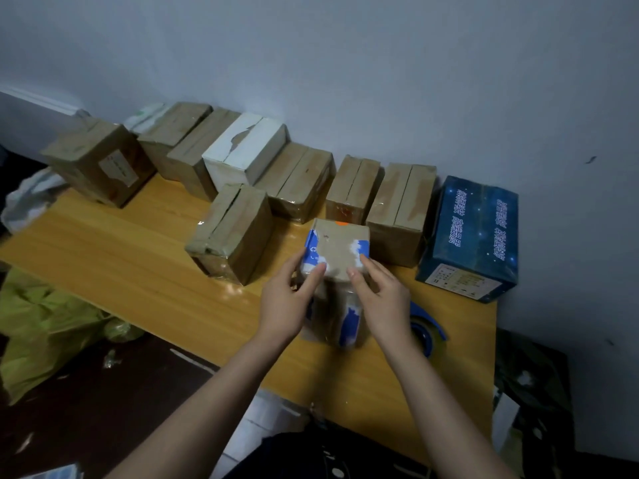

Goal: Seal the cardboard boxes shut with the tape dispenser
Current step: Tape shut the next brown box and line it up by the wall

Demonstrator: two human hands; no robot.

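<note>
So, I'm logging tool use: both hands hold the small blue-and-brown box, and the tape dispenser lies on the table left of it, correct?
Wrong side: in the head view the tape dispenser lies on the table right of the box, behind the right hand. The rest holds.

- The bench (121, 257) is yellow-orange wood.
- Brown cardboard boxes (297, 181) line its far edge, with a white box (243, 152) among them.
- A dark blue box (473, 236) ends the row on the right.
- A blue-and-brown box (337, 250) stands nearer, with a blue tape dispenser (428, 328) beside it.
</note>
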